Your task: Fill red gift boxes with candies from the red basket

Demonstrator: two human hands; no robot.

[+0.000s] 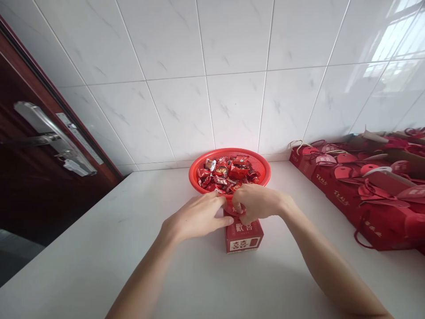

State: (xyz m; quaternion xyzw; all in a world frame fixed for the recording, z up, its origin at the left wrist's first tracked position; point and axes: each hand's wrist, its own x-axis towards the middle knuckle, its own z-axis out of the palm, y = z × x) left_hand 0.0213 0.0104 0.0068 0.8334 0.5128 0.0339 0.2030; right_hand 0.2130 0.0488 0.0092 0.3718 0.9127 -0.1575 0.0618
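Note:
A small red cardboard gift box [244, 239] with gold characters on top and a cream panel on its front stands on the white table. My left hand [199, 215] grips its left side, thumb lying on the top edge and fingers bent round the far side. Over the back of the box top, my right hand [257, 204] has its fingers curled down onto the box's red flap; the fingertips are partly hidden. Just behind both hands sits a red plastic basket [265, 170] holding several wrapped candies [226, 173], mostly in red wrappers.
Rows of red gift bags [341, 195] with rope handles stand along the right of the table [109, 248]. A white tiled wall [232, 106] closes off the back. On the left is a dark red door [33, 177] with a metal handle [56, 137].

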